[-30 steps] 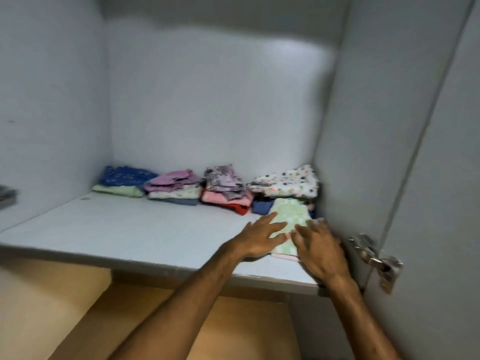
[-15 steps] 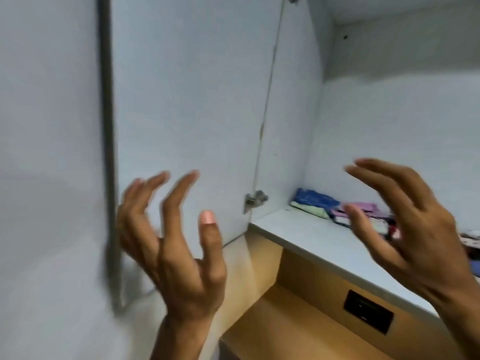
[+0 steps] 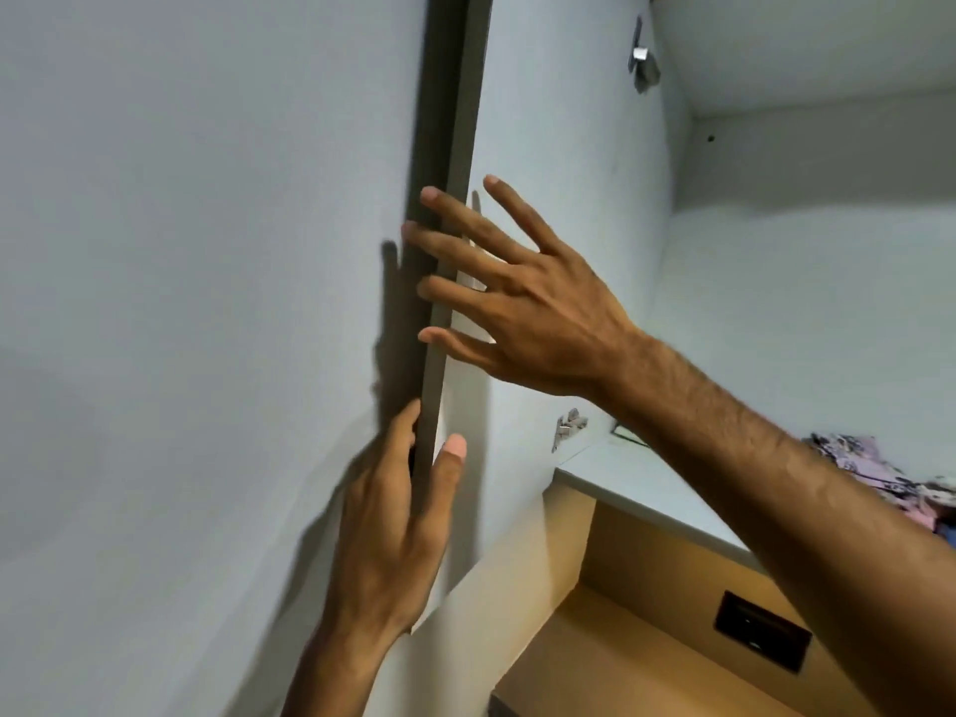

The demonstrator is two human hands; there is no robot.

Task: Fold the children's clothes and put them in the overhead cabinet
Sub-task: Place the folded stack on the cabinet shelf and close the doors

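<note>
A: What is the left hand (image 3: 393, 530) doing at the cabinet door (image 3: 543, 199)?

B: It is gripping the door's front edge low down, with the thumb lying on the inner face and the other fingers wrapping round to the outer side, where they are mostly hidden.

A: And the right hand (image 3: 522, 297)?

B: It is reaching across from the right, higher on the same edge. Its fingers are spreading wide and nearly straight, with the fingertips (image 3: 429, 195) lying over the edge; whether they are pressing on it or only just meeting it cannot be told. It is holding nothing.

A: Where are the children's clothes?

B: A folded patterned pile (image 3: 879, 476) is lying on the cabinet shelf (image 3: 636, 483), well to the right of the door and partly hidden behind the right forearm. Only pinkish printed fabric is showing at the frame's edge.

A: Anything else near the door?

B: Two metal hinges, an upper hinge (image 3: 643, 59) and a lower hinge (image 3: 569, 426), are sitting where the door meets the cabinet side. Below the shelf, right of the door, a tan wall is showing with a dark socket plate (image 3: 760, 636).
</note>
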